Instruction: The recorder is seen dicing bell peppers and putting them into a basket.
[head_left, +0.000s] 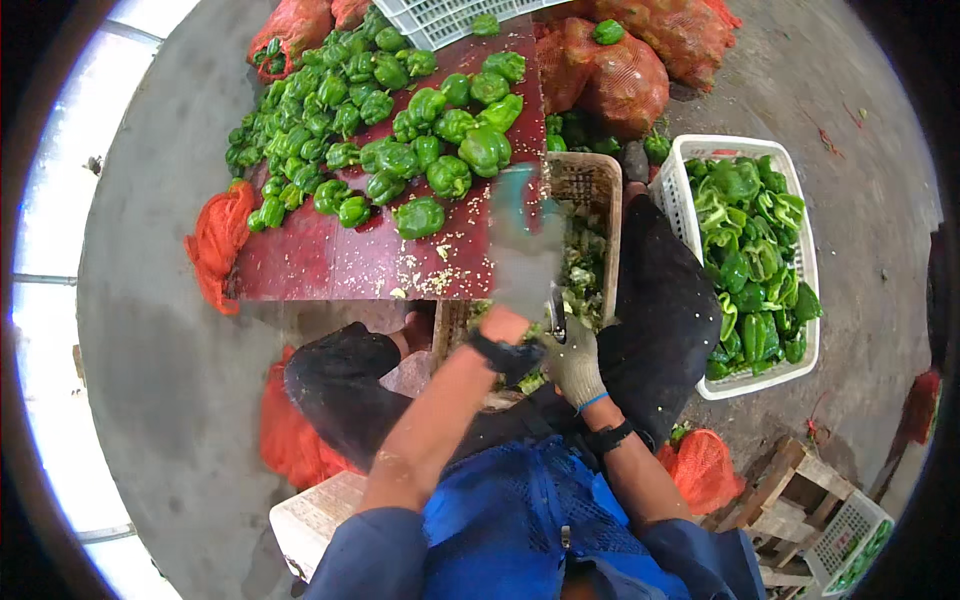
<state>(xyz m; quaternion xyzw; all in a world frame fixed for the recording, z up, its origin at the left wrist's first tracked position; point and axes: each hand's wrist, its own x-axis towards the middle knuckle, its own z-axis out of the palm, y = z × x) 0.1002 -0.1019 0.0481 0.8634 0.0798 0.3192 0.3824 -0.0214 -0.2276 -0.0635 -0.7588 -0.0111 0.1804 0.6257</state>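
My left hand (527, 247), in a light glove with a teal part, is blurred over the right edge of the red tabletop (315, 262). Whether it holds anything cannot be made out. Lower and to its right, my right hand (576, 360) in a pale knit glove grips a small knife (557, 311), its blade pointing away from me. Under both hands is a dirty plastic crate (613, 247) with pepper cores and trimmings (589, 262) inside. Nearest the left hand on the tabletop lie whole green bell peppers (485, 150), with pale seeds scattered around them.
At right, a white crate (810, 300) holds cut green pepper pieces (750, 262). Full red mesh sacks (622, 75) stand beyond the table. A grey-white crate (442, 26) rests at its far end. Orange mesh bags (217, 240) lie around, and a wooden pallet (784, 517) is at lower right.
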